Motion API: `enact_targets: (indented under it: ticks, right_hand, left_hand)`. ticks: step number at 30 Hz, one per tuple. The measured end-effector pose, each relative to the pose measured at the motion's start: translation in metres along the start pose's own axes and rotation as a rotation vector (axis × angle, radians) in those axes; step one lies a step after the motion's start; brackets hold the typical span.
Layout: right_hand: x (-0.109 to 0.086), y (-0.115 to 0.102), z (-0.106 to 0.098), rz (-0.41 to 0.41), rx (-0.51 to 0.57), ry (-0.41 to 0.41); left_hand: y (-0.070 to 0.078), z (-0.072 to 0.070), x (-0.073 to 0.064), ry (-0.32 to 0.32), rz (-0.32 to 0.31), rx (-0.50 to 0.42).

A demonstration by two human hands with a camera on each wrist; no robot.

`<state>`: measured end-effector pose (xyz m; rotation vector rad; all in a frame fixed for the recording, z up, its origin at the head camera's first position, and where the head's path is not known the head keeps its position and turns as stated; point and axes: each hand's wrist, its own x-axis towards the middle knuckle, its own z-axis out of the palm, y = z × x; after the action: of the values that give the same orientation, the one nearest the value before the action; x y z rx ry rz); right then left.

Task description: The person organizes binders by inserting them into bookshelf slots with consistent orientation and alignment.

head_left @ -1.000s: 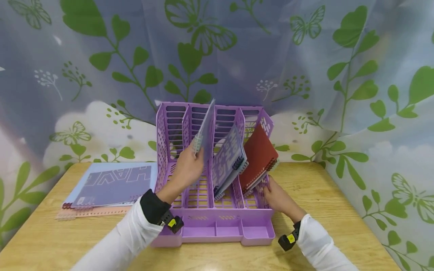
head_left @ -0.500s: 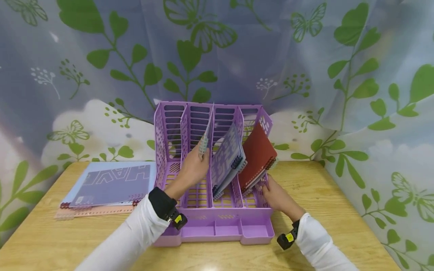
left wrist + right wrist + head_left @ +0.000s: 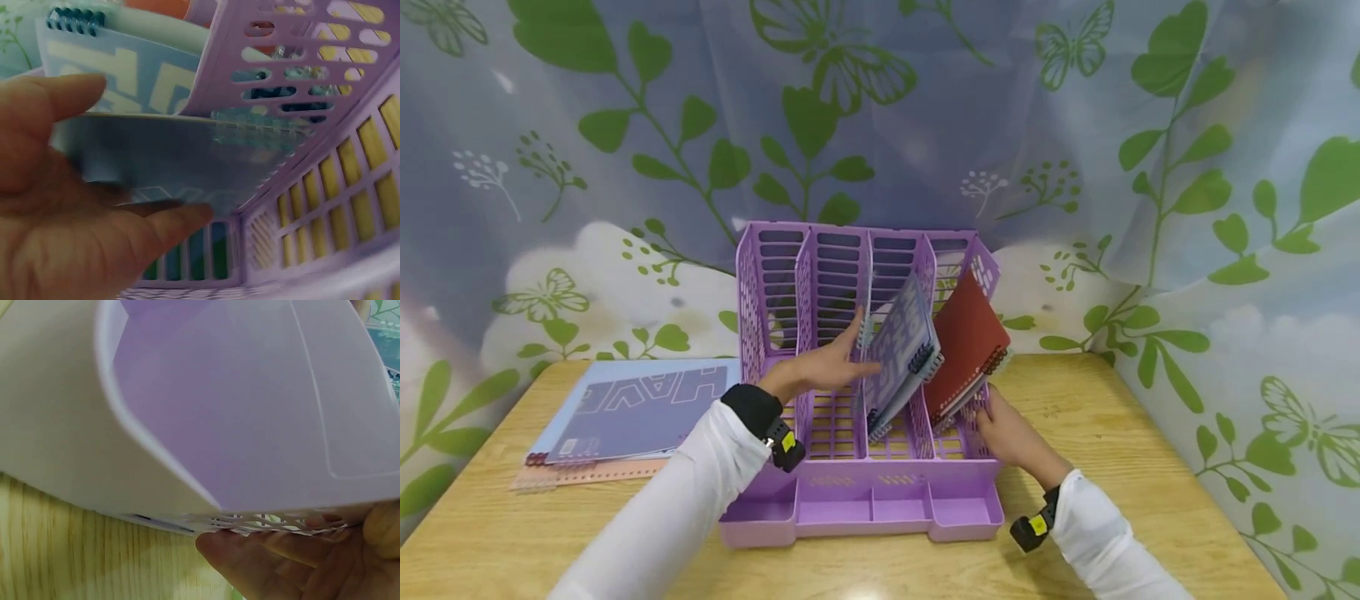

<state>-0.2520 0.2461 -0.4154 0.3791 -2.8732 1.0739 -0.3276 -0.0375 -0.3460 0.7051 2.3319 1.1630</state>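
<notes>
A purple desktop file organizer [image 3: 895,472] stands on the wooden table. My left hand [image 3: 827,365], fingers and thumb spread, reaches into its second compartment from the left. Beside that hand, a thin spiral notebook [image 3: 169,153] stands against the divider; in the head view it is mostly edge-on. Blue-grey spiral notebooks [image 3: 901,354] lean in the third compartment, and a red spiral notebook [image 3: 967,346] leans in the fourth with lighter pages behind it. My right hand [image 3: 1011,435] grips the organizer's right side wall, its fingers along the slotted outer face in the right wrist view.
More spiral notebooks [image 3: 640,408] lie stacked flat at the table's left, blue and grey over a peach one. Small trays [image 3: 966,510] run along the organizer's front. A leaf-and-butterfly printed cloth [image 3: 925,125] hangs behind the table [image 3: 1090,417].
My left hand has moved down and slightly right with the thin notebook, which has sunk against the divider. Its fingers have then spread off it. The right hand stays at the organizer's side.
</notes>
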Motion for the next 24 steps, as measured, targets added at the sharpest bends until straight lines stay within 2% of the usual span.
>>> enact_targets:
  ticks: [3, 7, 16, 19, 24]
  right_hand:
    - [0.0, -0.003, -0.001, -0.007, -0.006, -0.006]
    - [0.002, -0.006, -0.002, -0.006, -0.015, -0.017]
    - [0.002, -0.007, 0.0, 0.002, -0.005, -0.017]
    - [0.001, -0.005, 0.002, -0.003, -0.008, -0.013]
    - [0.0, -0.003, 0.002, -0.002, 0.002, -0.005]
  left_hand:
    - [-0.007, -0.002, 0.0, -0.072, -0.107, -0.035]
    - [-0.009, -0.001, -0.001, -0.076, -0.179, -0.107]
    - [-0.006, -0.005, -0.01, -0.02, -0.161, -0.188]
    - [-0.006, -0.009, -0.015, -0.005, -0.128, -0.21]
    - [-0.01, -0.018, -0.026, 0.061, -0.041, -0.23]
